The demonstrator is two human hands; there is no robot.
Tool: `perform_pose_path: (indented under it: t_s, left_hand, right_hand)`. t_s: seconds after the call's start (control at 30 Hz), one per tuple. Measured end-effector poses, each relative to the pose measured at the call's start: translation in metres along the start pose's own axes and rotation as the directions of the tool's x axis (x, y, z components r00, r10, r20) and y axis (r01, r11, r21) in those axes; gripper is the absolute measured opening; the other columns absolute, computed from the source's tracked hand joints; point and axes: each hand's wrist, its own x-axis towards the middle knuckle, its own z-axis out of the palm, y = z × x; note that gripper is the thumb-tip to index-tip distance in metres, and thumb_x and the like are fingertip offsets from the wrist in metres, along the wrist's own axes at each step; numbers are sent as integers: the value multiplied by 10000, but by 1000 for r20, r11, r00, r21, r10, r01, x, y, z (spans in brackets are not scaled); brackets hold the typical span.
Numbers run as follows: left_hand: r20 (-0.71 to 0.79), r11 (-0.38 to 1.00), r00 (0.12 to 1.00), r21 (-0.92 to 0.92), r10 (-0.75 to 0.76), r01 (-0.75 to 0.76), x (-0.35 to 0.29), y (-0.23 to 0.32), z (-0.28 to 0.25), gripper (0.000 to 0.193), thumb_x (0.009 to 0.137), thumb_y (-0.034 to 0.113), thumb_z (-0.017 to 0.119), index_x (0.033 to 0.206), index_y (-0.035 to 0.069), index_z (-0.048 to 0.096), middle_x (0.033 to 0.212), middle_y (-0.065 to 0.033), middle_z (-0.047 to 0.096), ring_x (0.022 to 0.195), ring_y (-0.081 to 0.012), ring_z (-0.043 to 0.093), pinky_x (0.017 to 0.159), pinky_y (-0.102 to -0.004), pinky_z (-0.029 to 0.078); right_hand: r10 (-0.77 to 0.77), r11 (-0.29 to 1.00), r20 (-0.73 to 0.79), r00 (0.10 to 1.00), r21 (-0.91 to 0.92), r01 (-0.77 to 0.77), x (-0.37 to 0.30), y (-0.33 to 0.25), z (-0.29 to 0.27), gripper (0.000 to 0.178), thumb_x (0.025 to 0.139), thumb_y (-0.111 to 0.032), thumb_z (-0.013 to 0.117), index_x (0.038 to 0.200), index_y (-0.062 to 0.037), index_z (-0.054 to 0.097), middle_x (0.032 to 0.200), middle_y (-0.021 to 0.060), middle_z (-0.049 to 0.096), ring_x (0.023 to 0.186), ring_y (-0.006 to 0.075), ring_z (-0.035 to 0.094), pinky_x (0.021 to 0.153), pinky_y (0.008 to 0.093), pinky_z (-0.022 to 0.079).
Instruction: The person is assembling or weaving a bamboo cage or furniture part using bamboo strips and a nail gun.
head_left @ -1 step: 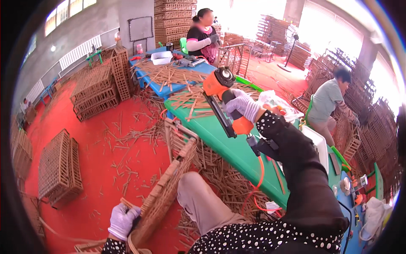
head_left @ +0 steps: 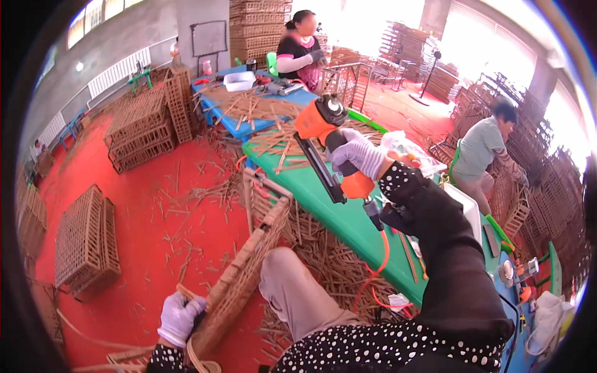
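My right hand [head_left: 356, 152], in a striped light glove, is closed round the handle of an orange and black nail gun [head_left: 320, 118]. The gun is raised over the green table, and an orange air hose [head_left: 386, 248] runs down from its grip. Low on the left, my left hand [head_left: 180, 318], in a pale glove, is closed on a tan woven strip [head_left: 186, 291] at the side of a brown woven frame [head_left: 239, 264]. That frame leans at a slant beside my left knee. The strip's lower part is hidden by the fingers.
Loose brown strips cover part of the green table [head_left: 336, 205] and the blue table [head_left: 233, 127], and litter the red floor [head_left: 149, 217]. A woven crate [head_left: 84, 242] stands at left. Two co-workers sit nearby, one behind the blue table [head_left: 301, 56], one at right [head_left: 482, 155].
The nail gun in my right hand has shifted slightly up and left. My left hand has edged a little up and left, still on the strip.
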Motion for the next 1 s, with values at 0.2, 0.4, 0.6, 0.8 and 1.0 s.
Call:
perform_pose_path:
  t_s: [0.2,0.4,0.6,0.8,1.0]
  left_hand:
    - [13,946,968,208,250,-247,2,-4,12,73,750,127,592,694,87,570,654,-117,508,584,-302,520,503,-376,400]
    - [2,987,996,134,91,-90,13,-11,13,208,807,225,619,745,26,632,629,-4,568,587,-75,480,551,-267,411]
    - [-6,997,998,44,69,-69,7,-12,15,213,801,226,616,731,28,655,568,-5,549,542,-86,459,538,-275,397]
    - [-16,994,994,4,109,-109,13,-20,14,212,805,209,604,725,20,659,574,-19,560,543,-98,466,545,-291,403]
    - [7,998,998,10,55,-55,12,-11,13,210,804,207,602,735,15,653,565,-17,548,530,-100,464,530,-288,401]
  right_hand:
    - [123,982,423,898,-185,-47,-77,-60,64,258,671,-129,697,859,-6,571,691,37,583,558,113,544,538,249,451]
    - [265,956,491,830,-249,-158,-124,-62,140,434,648,-66,743,1027,-44,534,808,11,589,718,107,577,664,276,486]
    - [239,940,629,740,-342,-12,-132,-55,166,386,650,-84,743,978,-54,542,785,1,596,726,113,575,673,283,484]
    - [45,865,748,663,-361,349,-129,-55,173,349,642,-112,754,928,-57,561,752,1,599,716,122,584,686,285,481]
    - [123,859,693,710,-433,273,-127,-48,173,558,650,-129,766,1121,-50,477,979,17,584,918,120,545,844,295,442]
